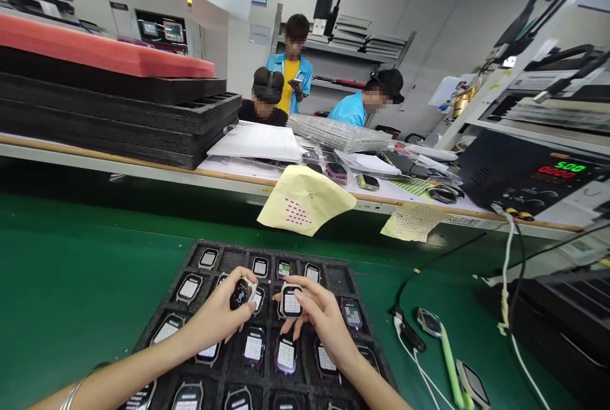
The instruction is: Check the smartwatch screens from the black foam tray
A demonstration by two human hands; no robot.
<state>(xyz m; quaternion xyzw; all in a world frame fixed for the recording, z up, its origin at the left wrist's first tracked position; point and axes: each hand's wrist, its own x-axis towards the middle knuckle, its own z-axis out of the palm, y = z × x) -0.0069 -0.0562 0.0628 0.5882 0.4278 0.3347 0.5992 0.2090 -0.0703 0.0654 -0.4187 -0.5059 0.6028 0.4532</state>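
Observation:
Above a black foam tray (340,280) of smartwatches, my left hand (223,305) holds a watch with a dark, lit face (241,294) between thumb and fingers. My right hand (317,311) grips a light-framed watch (291,300) whose screen shows a white grid; the thumb rests at its right edge. The two held watches are apart. Several watches lie in the tray compartments around and below my hands, among them a purple-framed one (286,355) and one with a green and white screen (351,313).
Stacked black foam trays (114,117) with a pink sheet (105,51) stand on the raised shelf at left. A power supply (534,171) is at right. Cables (405,327) and a green-strapped watch (450,353) lie right of the tray. Three people are beyond the shelf.

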